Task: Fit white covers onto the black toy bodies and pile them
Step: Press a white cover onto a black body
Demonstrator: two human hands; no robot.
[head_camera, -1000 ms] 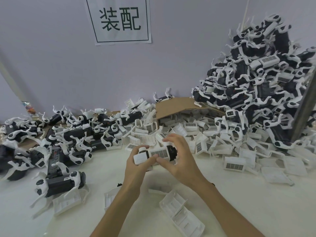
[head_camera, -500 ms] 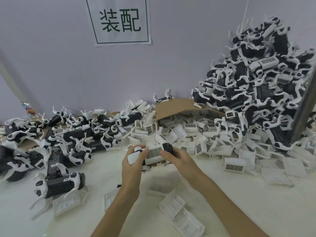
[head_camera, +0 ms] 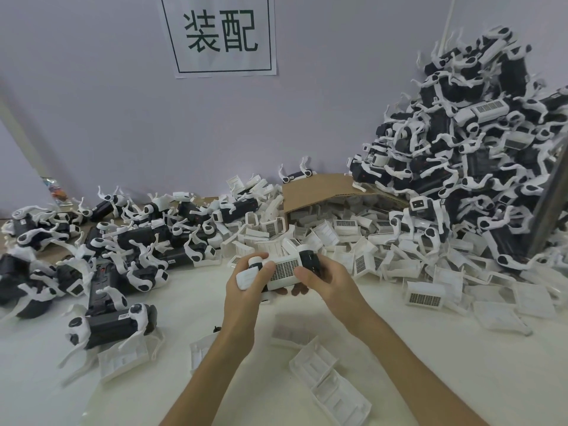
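Head view, as I read it from the remote station, near to far. Closest to the lens, two loose white covers (head_camera: 330, 385) lie hollow side up on the white bench (head_camera: 445, 373), touching each other. A third cover (head_camera: 199, 353) lies just left of the left forearm.

Beyond these, at mid-bench, both hands grasp one toy (head_camera: 281, 270). The left hand (head_camera: 246, 287) is curled round the white head end, thumb on top. The right hand (head_camera: 330, 279) wraps the black end, its thumb pressed against the edge of the grilled cover that sits on the toy's upper face. I cannot tell whether that cover is fully seated.

To the left, a single black toy body (head_camera: 113, 322) with white legs stands on the bench, partly over another cover. Farther back on the left lies a spread of black bodies (head_camera: 138, 238). In the middle, a heap of loose covers (head_camera: 372, 241) lies under and in front of a cardboard box (head_camera: 316, 187). On the right, a tall pile of toys (head_camera: 479, 142) rises against the wall (head_camera: 92, 112). A paper sign (head_camera: 219, 35) with two printed characters hangs on that wall.
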